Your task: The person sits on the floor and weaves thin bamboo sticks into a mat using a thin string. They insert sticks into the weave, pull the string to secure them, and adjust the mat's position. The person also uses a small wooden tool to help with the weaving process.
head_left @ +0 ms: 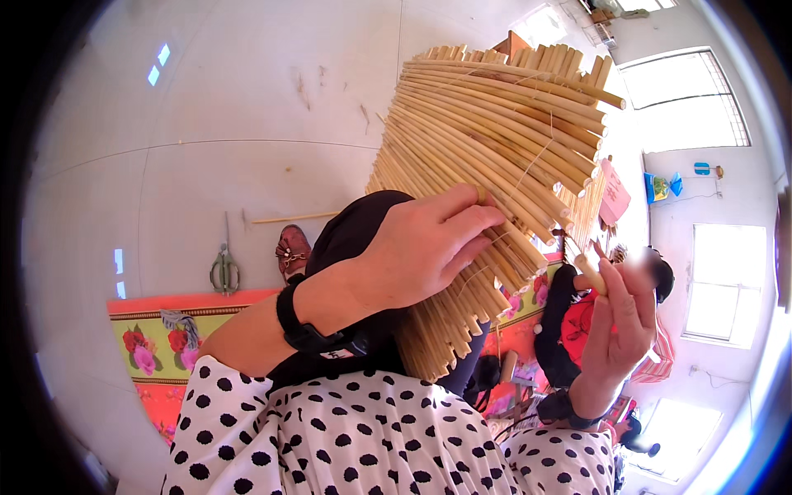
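A mat of pale reed sticks (487,124), tied with thin thread, lies across my lap and leg in the middle and upper right. My left hand (421,247), wearing a black wrist band, grips the mat with curled fingers over its sticks. Right of the mat, my right hand (619,322) pinches a short pale stick (591,272) beside the mat's stick ends. The far side of my leg is hidden under the mat.
Green-handled scissors (225,271) and a loose stick (289,217) lie on the pale floor. A flowered cloth (157,346) stretches behind me. A person in red (577,326) sits at the right, near windows and a pink item (613,194).
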`<state>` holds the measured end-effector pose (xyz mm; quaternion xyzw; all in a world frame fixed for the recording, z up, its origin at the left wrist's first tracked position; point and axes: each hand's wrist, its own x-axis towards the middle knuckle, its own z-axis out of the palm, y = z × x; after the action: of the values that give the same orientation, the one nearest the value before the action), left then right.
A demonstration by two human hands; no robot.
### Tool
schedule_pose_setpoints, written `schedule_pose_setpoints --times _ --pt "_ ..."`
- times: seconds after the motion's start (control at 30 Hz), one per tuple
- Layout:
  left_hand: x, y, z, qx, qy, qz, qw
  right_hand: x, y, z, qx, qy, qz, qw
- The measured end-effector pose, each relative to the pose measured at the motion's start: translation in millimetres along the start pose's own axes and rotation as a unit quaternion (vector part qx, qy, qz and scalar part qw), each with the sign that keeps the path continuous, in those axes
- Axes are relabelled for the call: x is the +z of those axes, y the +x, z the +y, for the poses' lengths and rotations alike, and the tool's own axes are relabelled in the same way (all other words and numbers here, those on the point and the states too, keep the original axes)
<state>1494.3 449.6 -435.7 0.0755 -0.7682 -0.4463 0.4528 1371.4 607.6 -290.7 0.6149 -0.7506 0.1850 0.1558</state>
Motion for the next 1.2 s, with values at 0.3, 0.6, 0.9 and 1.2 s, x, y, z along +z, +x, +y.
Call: schedule_pose_setpoints --times 0.3,0.6,0.9,1.2 --pt "3 -1 3 0.0 0.011 0.012 1.0 -7 4 -13 -0.034 -0.108 -0.042 0.993" --pt "9 -4 2 0.042 0.02 0.041 0.998 -13 14 -27 -0.042 -0.155 -0.074 0.984" --pt "15 -3 5 0.038 0.027 0.032 0.998 -12 21 -36 -0.037 -0.182 -0.091 0.978" --pt "20 2 -1 0.05 -0.003 0.012 0.999 -16 25 -41 -0.014 -0.226 -0.133 0.965"
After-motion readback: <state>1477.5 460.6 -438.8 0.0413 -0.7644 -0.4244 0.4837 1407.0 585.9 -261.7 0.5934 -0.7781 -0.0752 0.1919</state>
